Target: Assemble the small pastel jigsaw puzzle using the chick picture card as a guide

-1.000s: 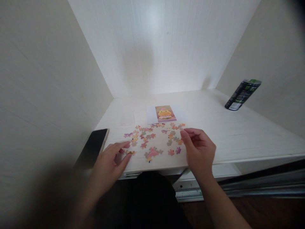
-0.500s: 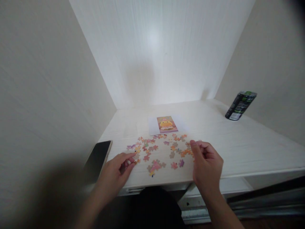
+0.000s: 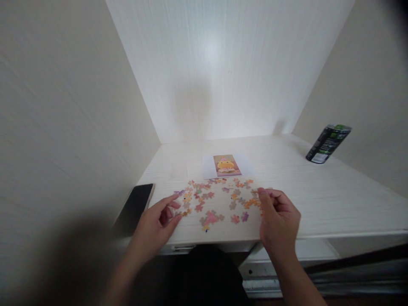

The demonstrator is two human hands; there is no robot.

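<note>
Loose jigsaw puzzle pieces (image 3: 209, 218) in pink, orange, yellow and purple lie across the white tabletop, some of them joined in small clusters. At their left side is my left hand (image 3: 159, 221), its thumb and fingers apart and the tips close to a few yellow and orange pieces (image 3: 186, 198). My right hand (image 3: 280, 216) is closed in a pinch at the right side of the pieces. A small tan puzzle piece (image 3: 254, 191) shows at its thumb tip; the fingers hide most of the grip. Behind the pieces lies a picture card (image 3: 227, 165) with a yellow figure.
A dark-screened phone (image 3: 135, 206) lies at the left edge, beside my left forearm. At the back right stands a black and green drink can (image 3: 329, 143). Pale panels (image 3: 223, 85) enclose the table (image 3: 344, 199) at the back and both sides.
My left thumb and fingers have spread apart and drawn slightly away from the yellow pieces. The right hand keeps its pinch. The whole view has shifted a little.
</note>
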